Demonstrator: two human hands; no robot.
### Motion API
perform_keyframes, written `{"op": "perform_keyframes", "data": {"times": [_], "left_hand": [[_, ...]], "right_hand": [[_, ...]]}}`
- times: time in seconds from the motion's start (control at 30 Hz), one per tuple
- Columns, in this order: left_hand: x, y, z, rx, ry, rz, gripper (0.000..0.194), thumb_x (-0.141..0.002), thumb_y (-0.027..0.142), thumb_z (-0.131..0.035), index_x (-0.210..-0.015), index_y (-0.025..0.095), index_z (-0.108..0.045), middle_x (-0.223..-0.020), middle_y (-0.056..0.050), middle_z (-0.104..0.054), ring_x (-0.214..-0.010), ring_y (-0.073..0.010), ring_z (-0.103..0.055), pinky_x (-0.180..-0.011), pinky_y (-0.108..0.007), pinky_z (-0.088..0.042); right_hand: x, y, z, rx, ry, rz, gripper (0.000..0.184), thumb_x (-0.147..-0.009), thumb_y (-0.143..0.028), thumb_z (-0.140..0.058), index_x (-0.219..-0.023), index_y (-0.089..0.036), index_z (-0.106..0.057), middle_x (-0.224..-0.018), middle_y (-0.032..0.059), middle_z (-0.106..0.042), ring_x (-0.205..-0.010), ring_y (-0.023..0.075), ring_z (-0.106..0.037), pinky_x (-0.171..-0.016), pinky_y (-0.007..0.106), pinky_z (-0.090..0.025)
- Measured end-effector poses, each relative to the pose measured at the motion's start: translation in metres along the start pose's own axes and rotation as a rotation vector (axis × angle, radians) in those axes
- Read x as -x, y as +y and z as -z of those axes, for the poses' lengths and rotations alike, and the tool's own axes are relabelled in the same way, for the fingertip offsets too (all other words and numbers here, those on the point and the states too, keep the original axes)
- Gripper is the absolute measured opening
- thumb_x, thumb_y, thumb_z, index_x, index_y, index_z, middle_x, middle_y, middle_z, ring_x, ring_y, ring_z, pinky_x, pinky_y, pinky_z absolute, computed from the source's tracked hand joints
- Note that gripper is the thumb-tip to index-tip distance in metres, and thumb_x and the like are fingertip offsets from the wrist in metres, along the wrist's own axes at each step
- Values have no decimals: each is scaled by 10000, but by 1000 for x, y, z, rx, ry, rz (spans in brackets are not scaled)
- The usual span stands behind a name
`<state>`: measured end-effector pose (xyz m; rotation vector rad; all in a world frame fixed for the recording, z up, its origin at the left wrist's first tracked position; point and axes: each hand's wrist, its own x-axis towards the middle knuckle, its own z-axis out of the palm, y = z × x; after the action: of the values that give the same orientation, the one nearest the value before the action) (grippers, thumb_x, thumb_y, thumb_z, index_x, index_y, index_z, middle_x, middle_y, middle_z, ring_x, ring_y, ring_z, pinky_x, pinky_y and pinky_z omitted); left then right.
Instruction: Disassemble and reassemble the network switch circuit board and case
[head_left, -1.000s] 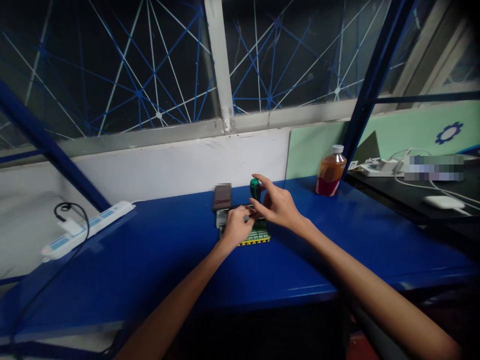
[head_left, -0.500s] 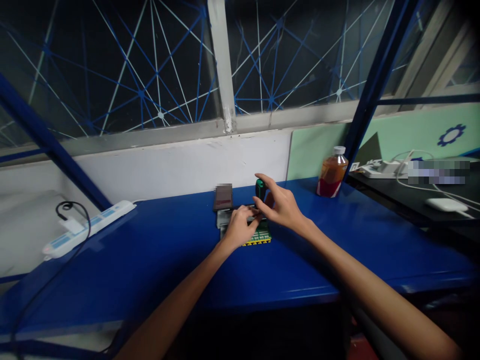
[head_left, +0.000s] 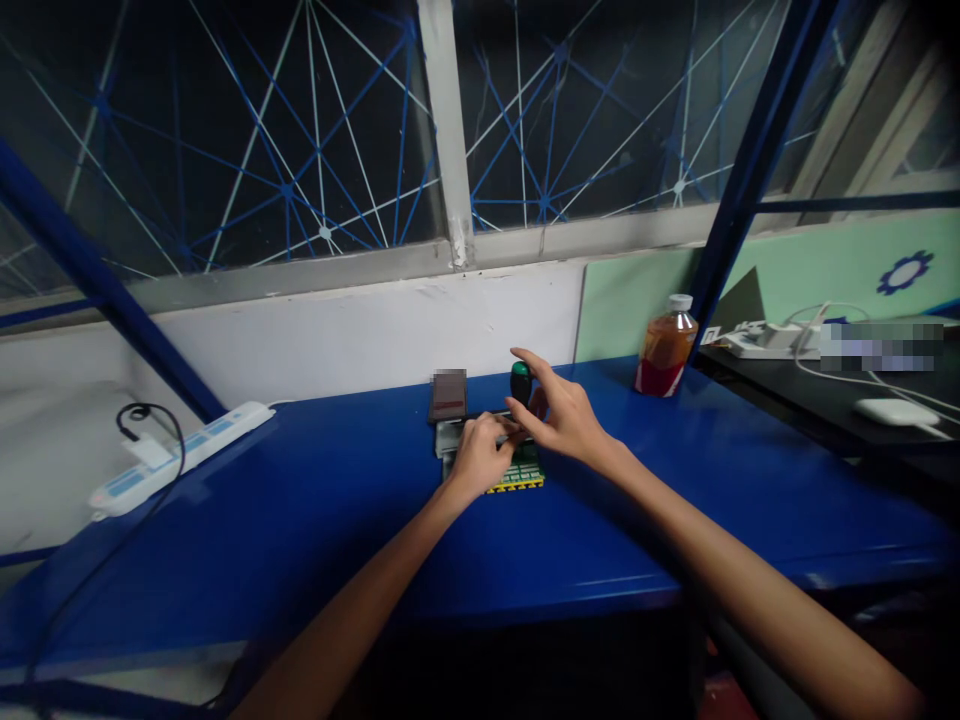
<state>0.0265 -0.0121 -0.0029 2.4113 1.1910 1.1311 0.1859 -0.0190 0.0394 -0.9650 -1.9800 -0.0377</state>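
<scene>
A screwdriver (head_left: 520,384) with a green and black handle stands roughly upright over the items on the blue table. My right hand (head_left: 562,410) is around its handle, with the thumb and index finger curved about it. The shaft and tip are hidden by my fingers. Just below, my left hand (head_left: 484,450) has its fingers drawn together near the foot of the screwdriver; what they pinch is hidden. Under my hands lies a green board with a yellow edge (head_left: 525,475), partly covered. A grey, clear-looking case (head_left: 448,437) sits behind my left fingers.
A dark flat device like a phone (head_left: 448,396) is by the wall. A drink bottle (head_left: 666,345) stands at the back right of the blue table (head_left: 337,530). A white power strip (head_left: 184,460) with a black cable lies left. A black side table (head_left: 795,390) holds cables and a white charger.
The screwdriver handle has turned, showing more black and a green top. Both hands stay in nearly the same place.
</scene>
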Motion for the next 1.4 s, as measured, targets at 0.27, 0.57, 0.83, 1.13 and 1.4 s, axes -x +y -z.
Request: {"op": "perform_keyframes", "data": {"times": [0.27,0.57,0.83,1.13,1.4], "left_hand": [[0,-2,-2,12,-32,-22,187,-817,104,-582,-895,196,-725,-929,-51,-723,-917,-201,-645,-833,-306,-494],[-5,-2,7,-9,-46,-19,131,-773,263,-670,-870,219,-747,-872,-37,-735,-822,-202,-663,-759,-300,-508],[-22,-3,13,84,-227,12,156,-781,183,-603,-810,175,-756,-831,-62,-751,-777,-218,-686,-694,-284,-500],[-21,-5,15,152,-234,20,163,-779,193,-622,-873,178,-755,-894,-57,-749,-838,-211,-685,-765,-277,-493],[-19,-6,13,166,-168,24,135,-750,177,-664,-847,179,-757,-870,-45,-752,-776,-191,-684,-742,-275,-500]], "right_hand": [[0,1,0,-48,-25,24,601,-855,-317,-431,-1421,-178,-283,-757,18,-643,-586,155,-586,-612,315,-451],[1,8,-4,-13,14,9,597,-857,-357,-487,-1406,-208,-305,-859,42,-648,-578,144,-576,-601,315,-466],[0,7,-1,-21,12,-20,620,-856,-399,-515,-1407,-197,-315,-714,7,-611,-573,158,-566,-603,319,-462],[-1,8,-1,-61,19,-27,581,-861,-353,-482,-1397,-194,-324,-722,0,-616,-570,143,-577,-611,301,-456],[-1,8,0,13,21,-25,623,-856,-414,-536,-1396,-183,-329,-642,-18,-580,-567,157,-568,-582,295,-438]]}}
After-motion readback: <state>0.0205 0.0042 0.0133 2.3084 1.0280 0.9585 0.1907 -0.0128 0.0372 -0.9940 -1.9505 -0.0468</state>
